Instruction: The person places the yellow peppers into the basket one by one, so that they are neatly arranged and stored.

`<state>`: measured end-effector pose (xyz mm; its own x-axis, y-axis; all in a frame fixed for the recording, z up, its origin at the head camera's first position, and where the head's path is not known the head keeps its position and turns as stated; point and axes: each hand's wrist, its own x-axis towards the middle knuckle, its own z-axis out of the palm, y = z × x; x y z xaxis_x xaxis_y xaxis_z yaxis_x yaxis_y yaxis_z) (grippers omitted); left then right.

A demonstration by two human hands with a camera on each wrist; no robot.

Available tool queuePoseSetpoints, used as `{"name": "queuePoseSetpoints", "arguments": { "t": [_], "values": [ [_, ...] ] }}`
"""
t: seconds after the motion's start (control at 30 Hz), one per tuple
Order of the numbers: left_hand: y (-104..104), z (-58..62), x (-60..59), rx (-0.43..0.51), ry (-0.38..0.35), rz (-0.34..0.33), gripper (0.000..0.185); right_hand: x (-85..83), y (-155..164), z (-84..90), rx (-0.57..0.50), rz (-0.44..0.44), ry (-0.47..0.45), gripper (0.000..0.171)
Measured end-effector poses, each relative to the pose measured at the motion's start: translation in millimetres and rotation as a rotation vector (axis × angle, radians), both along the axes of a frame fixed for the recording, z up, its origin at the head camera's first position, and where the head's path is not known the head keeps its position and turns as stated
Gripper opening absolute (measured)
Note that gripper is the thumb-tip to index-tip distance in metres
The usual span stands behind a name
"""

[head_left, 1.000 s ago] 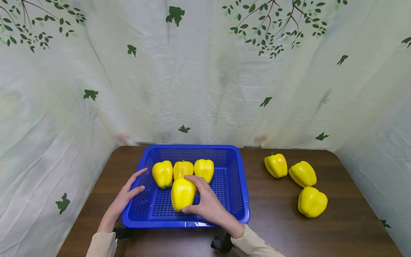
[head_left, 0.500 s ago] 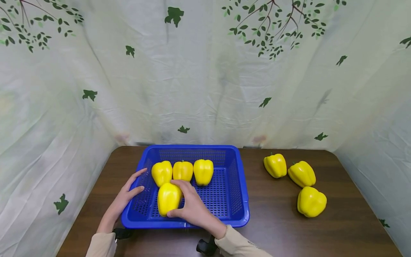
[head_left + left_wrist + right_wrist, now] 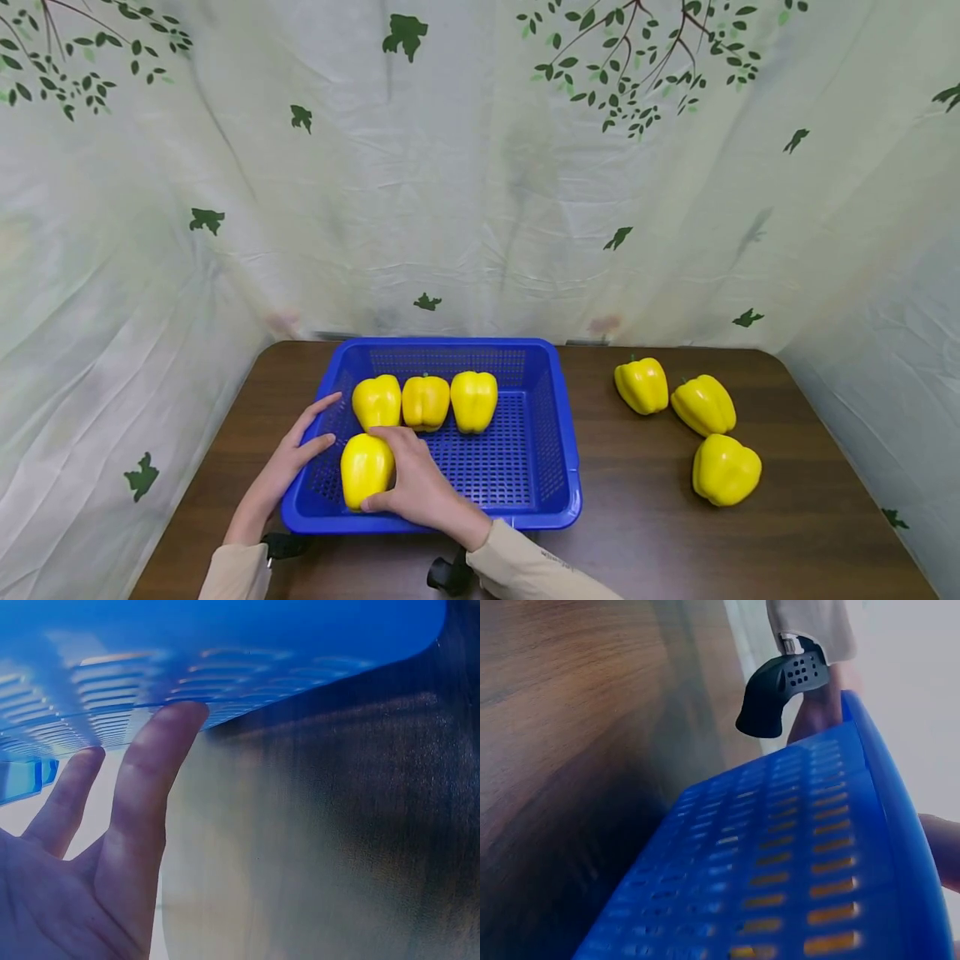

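While curled round a yellow pepper (image 3: 366,469) in the blue basket's (image 3: 566,492) near-left corner, right hand (image 3: 416,490) grips; left hand (image 3: 288,468), fingers straight, touching the basket's left wall.

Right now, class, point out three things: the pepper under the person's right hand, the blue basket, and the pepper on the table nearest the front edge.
Held pepper (image 3: 362,469), head view, on its yellow side.
Blue basket (image 3: 567,433), head view, on its right rim.
Front table pepper (image 3: 725,470), head view, on its body's middle.

Basket (image 3: 570,467) left; three peppers (image 3: 697,429) right
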<state>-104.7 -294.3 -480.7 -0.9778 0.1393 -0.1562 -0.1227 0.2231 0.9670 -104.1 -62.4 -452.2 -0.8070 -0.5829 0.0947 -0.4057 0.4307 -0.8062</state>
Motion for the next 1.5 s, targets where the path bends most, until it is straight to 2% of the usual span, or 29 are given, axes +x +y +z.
{"name": "queuePoseSetpoints", "arguments": {
  "t": [0.37, 0.7, 0.97, 1.17, 1.5],
  "values": [
    [-0.3, -1.7, -1.3, -0.004, 0.000, -0.006, 0.055, 0.6, -10.0, -5.3, 0.041, -0.014, -0.020, 0.077],
    [-0.8, -3.3, -2.7, -0.005, 0.012, -0.015, 0.056, -0.9, -8.7, -7.8, 0.074, 0.006, 0.060, 0.076],
    [-1.1, -3.3, -1.7, 0.015, 0.023, -0.022, 0.056, 1.7, -7.0, -5.6, 0.085, 0.009, -0.092, 0.069],
    [-1.1, -4.3, -2.7, 0.040, 0.031, -0.031, 0.055, 0.6, -5.6, -6.6, 0.059, -0.007, -0.110, 0.063],
    [-0.5, -4.4, -1.9, 0.033, 0.041, -0.020, 0.055, -0.6, -0.5, -5.7, -0.058, -0.044, -0.156, 0.054]
  ]
}}
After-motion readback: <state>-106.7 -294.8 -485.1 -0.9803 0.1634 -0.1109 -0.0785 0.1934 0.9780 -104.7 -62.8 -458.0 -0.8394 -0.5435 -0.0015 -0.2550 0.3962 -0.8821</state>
